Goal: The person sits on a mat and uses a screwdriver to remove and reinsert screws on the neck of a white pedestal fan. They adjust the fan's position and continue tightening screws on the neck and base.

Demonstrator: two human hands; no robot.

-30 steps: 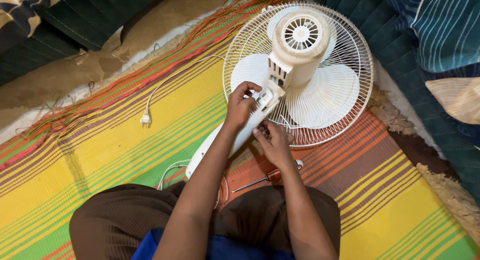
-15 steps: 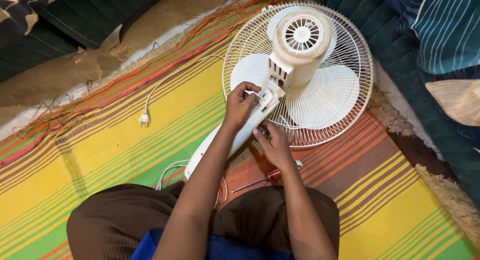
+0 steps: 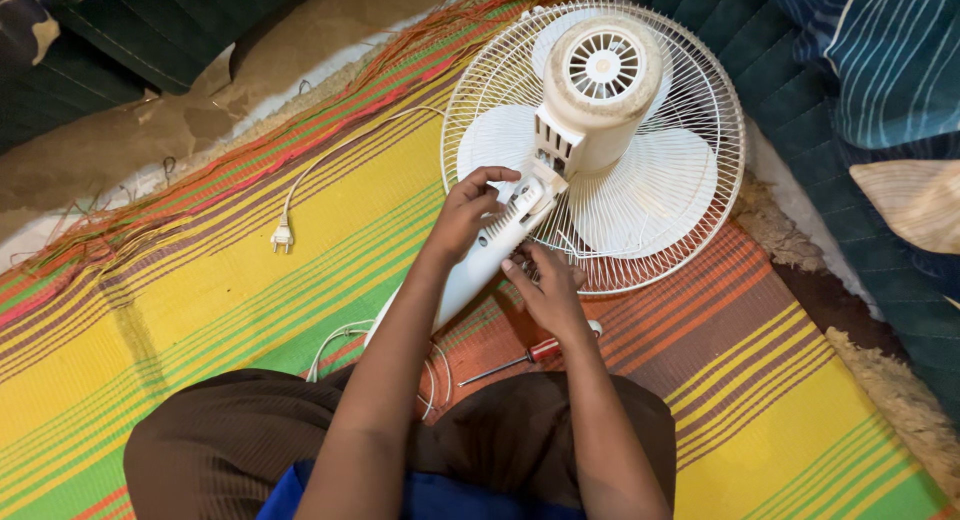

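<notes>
- Sitting on a striped woven mat (image 3: 200, 310), a person in a brown skirt works over a white stand fan (image 3: 600, 130) that lies face down across the mat.
- Nearest the knees, a red-handled screwdriver (image 3: 525, 356) lies on the mat, just beside the right wrist and touched by neither hand.
- The right hand (image 3: 545, 295) rests against the lower side of the fan's neck (image 3: 480, 260), fingers together and curled lightly on it.
- The left hand (image 3: 470, 212) clamps over the neck's control panel from above, fingers wrapped around it.
- Beyond the hands, the motor housing (image 3: 603, 75) points up, with the wire guard (image 3: 700, 180) and blades beneath it.
- To the left, the white plug (image 3: 282, 238) lies loose on the mat, well apart from the hands.
</notes>
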